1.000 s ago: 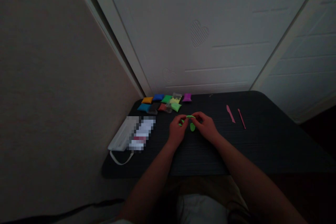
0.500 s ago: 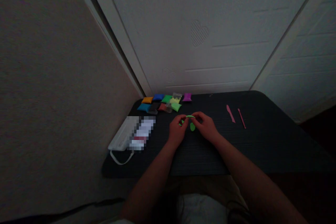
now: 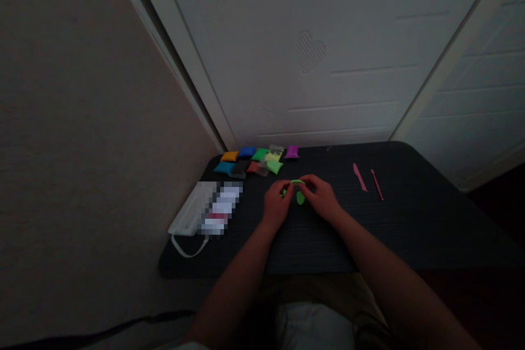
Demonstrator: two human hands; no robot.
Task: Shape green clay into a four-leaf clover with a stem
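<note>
Between my fingertips is a thin, curved strip of bright green modelling clay (image 3: 297,181). My left hand (image 3: 278,201) pinches its left end, and my right hand (image 3: 321,197) pinches the right end. A flat, oval green clay piece (image 3: 301,198) lies on the table just below the strip, between the hands. Another small green clay piece (image 3: 283,192) shows by my left hand's fingers, partly hidden by them; whether the hand touches it I cannot tell.
Several coloured clay packets (image 3: 246,152) lie at the dark table's (image 3: 426,219) back left. Nearer on the left are a white case (image 3: 192,210) with a strap and a blurred, phone-like screen (image 3: 222,209). To the right rest a pink plastic knife (image 3: 360,177) and a thin pink tool (image 3: 377,185).
Both hands stay almost in place, still pinching the green strip. The view has shifted very slightly, and no object has visibly moved on the table.
</note>
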